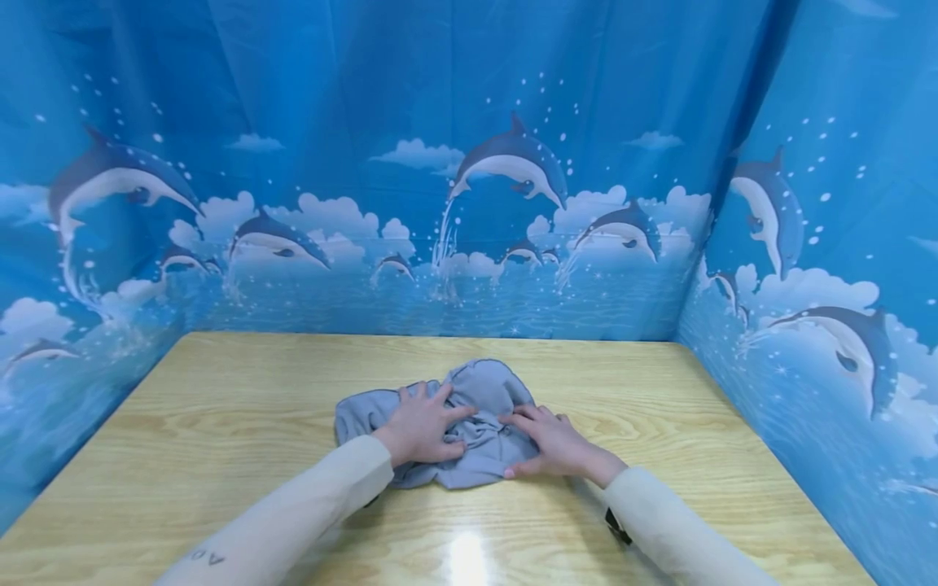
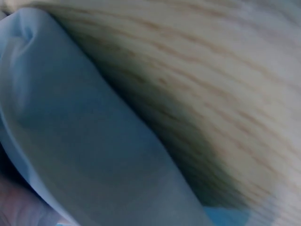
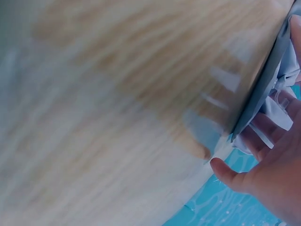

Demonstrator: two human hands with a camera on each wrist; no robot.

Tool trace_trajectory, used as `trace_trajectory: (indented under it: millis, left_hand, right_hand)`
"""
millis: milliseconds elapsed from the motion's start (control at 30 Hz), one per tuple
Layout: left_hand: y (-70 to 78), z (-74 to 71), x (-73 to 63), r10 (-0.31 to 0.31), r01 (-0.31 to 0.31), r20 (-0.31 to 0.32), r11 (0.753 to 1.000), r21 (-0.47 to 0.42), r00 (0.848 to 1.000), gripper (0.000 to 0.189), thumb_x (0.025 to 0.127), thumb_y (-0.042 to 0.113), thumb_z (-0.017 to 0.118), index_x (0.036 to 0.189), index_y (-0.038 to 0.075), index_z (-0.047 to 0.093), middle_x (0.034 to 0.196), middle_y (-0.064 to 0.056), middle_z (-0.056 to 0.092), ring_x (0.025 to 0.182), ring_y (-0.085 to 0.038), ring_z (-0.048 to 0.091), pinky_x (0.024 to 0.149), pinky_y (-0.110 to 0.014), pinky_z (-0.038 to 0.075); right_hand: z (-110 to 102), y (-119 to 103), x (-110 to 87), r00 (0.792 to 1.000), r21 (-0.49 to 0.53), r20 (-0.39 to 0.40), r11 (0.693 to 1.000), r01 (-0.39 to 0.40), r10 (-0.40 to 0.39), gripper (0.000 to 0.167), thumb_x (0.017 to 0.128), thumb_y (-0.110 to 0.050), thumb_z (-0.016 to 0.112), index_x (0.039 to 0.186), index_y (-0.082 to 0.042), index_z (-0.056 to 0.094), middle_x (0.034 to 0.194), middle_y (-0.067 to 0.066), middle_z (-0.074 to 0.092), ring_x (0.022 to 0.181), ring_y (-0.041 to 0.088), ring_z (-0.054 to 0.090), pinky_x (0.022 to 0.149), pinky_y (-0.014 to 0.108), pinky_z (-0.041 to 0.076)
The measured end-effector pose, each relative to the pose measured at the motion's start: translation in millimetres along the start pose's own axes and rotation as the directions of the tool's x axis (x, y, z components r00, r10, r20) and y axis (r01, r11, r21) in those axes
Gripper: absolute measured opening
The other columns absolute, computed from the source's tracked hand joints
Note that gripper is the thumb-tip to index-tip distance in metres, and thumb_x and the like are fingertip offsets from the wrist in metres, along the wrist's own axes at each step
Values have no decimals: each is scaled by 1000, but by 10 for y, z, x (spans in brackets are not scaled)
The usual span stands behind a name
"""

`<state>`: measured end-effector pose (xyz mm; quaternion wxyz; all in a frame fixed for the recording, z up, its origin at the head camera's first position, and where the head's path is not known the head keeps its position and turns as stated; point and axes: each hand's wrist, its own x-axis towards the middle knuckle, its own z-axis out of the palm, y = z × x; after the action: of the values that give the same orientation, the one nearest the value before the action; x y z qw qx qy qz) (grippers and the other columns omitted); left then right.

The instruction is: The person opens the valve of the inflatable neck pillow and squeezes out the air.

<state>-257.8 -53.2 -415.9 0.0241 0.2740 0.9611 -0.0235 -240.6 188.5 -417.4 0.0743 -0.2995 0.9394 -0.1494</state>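
Observation:
A crumpled grey cloth (image 1: 487,387) lies in a loose, wrinkled heap on the wooden table. My left hand (image 1: 421,427) rests on its left half, palm down, with the fingers spread. On the right side, my right hand (image 1: 550,443) touches the cloth with its fingertips, and its thumb reaches down by the near edge. The right wrist view shows this right hand (image 3: 277,165) with its thumb apart from the fingers and the cloth (image 3: 265,84) beyond. Grey fabric (image 2: 94,127) fills much of the left wrist view, with a bit of skin at the lower left corner.
The table (image 1: 242,382) has a light wood grain and reflects a bright light spot near the front. Blue curtains (image 1: 352,187) printed with dolphins and clouds hang behind it and along both sides. Both forearms, in cream sleeves (image 1: 308,513), reach in from the near edge.

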Motion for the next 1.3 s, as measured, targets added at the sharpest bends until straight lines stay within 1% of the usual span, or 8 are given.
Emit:
trace_trajectory:
  millis: [200, 300, 400, 667, 800, 967, 1133, 1300]
  left_hand:
    - [2, 25, 0, 7, -6, -26, 999, 35, 1000, 57, 82, 66, 43, 135, 45, 38, 153, -5, 15, 121, -48, 37, 86, -70, 33]
    - [7, 19, -6, 14, -12, -22, 998, 54, 1000, 57, 82, 67, 42, 135, 45, 37, 155, 0, 5, 121, -48, 38, 84, -70, 34]
    - [6, 4, -5, 17, -16, -13, 999, 49, 1000, 58, 82, 67, 43, 135, 44, 39, 155, 2, 1, 120, -49, 39, 83, -70, 35]
    - [6, -37, 39, -11, 10, 59, 1000, 16, 998, 64, 80, 67, 45, 139, 43, 33, 154, 3, 14, 126, -50, 32, 89, -70, 31]
    - [12, -38, 43, -22, 20, 73, 1000, 24, 997, 66, 80, 69, 44, 139, 43, 31, 152, 2, 23, 127, -49, 31, 91, -70, 30]
    - [17, -40, 38, -24, 23, 57, 999, 27, 998, 66, 80, 68, 44, 139, 41, 33, 149, 0, 29, 126, -50, 33, 92, -70, 30]
    - [22, -25, 22, -19, 18, 33, 999, 31, 999, 64, 81, 67, 44, 138, 40, 35, 147, -1, 33, 125, -48, 35, 91, -69, 31]
    - [32, -18, -1, -11, 11, 6, 1000, 21, 1000, 61, 82, 65, 45, 137, 39, 38, 145, -1, 37, 124, -47, 37, 90, -69, 32]
  right_hand:
    - [-19, -11, 21, 1000, -19, 4, 1000, -3, 3, 76, 70, -56, 69, 134, -21, 47, 134, 10, 43, 122, 32, 39, 91, 57, 33]
    - [-15, -11, 23, 1000, -15, 0, 1000, -5, 5, 75, 70, -55, 69, 134, -21, 47, 135, 11, 41, 123, 32, 38, 90, 55, 33]
    - [-6, -15, 16, 1000, 4, -12, 1000, -2, 2, 75, 70, -54, 70, 134, -21, 47, 137, 13, 37, 124, 32, 37, 89, 54, 33]
    - [16, -6, -5, 999, 21, -40, 999, 34, -33, 76, 72, -54, 68, 136, -20, 45, 148, 15, 21, 128, 40, 32, 91, 67, 29]
    - [20, 2, -8, 998, 28, -38, 999, 44, -43, 76, 73, -53, 68, 137, -19, 44, 151, 12, 17, 127, 41, 32, 92, 68, 28]
    - [13, -1, 0, 998, 15, -37, 998, 56, -55, 77, 73, -53, 68, 137, -18, 42, 152, 11, 18, 125, 43, 35, 89, 66, 32]
    - [-6, -23, 21, 999, -20, -3, 999, 40, -40, 80, 72, -54, 69, 138, -18, 41, 151, 9, 22, 126, 44, 34, 87, 63, 35]
    - [-52, -58, 58, 999, -40, 37, 999, 8, -7, 81, 70, -54, 71, 137, -19, 42, 150, 8, 26, 127, 49, 30, 90, 68, 31]
